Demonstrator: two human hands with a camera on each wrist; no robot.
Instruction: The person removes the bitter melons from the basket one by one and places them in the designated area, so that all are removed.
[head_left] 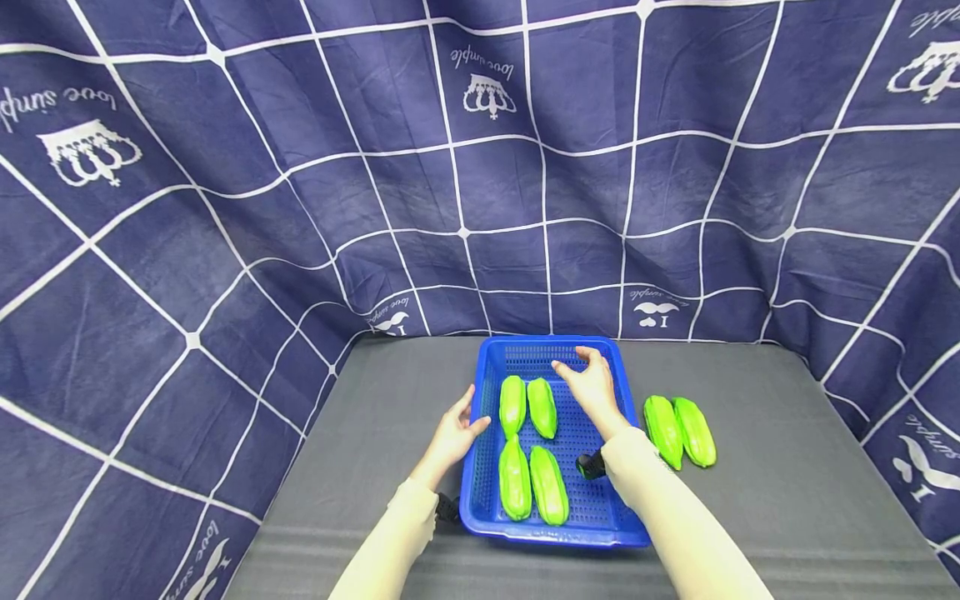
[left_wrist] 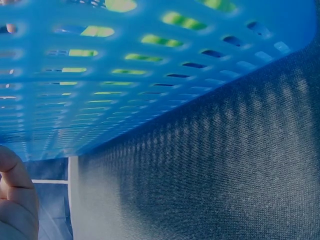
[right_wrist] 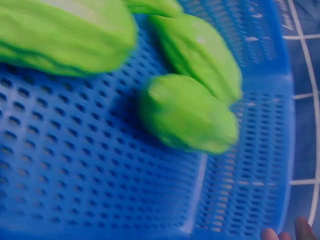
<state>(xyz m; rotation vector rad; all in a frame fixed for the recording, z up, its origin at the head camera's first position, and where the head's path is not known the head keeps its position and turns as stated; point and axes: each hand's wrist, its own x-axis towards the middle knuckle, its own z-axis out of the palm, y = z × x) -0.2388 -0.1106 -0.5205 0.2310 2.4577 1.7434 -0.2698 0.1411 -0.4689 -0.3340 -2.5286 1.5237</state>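
Note:
A blue perforated plastic basket (head_left: 592, 508) stands on the table, with several long green ridged vegetables lying in it in two rough rows. The front pair includes one vegetable (head_left: 550, 487); behind it lies another (head_left: 542, 408). My left hand (head_left: 452, 432) is at the basket's left side, its thumb over the rim and its fingers along the outside; some of it is hidden in the left wrist view. Above the basket's back right part is my right hand (head_left: 592, 387), thumb and fingers spread apart, holding nothing. Its fingertips (right_wrist: 302, 230) show at the right wrist view's lower edge.
Two more green vegetables (head_left: 678, 432) lie side by side on the dark grey table (head_left: 780, 467), just right of the basket. A blue cloth with white lines (head_left: 585, 192) hangs behind the table and at its sides.

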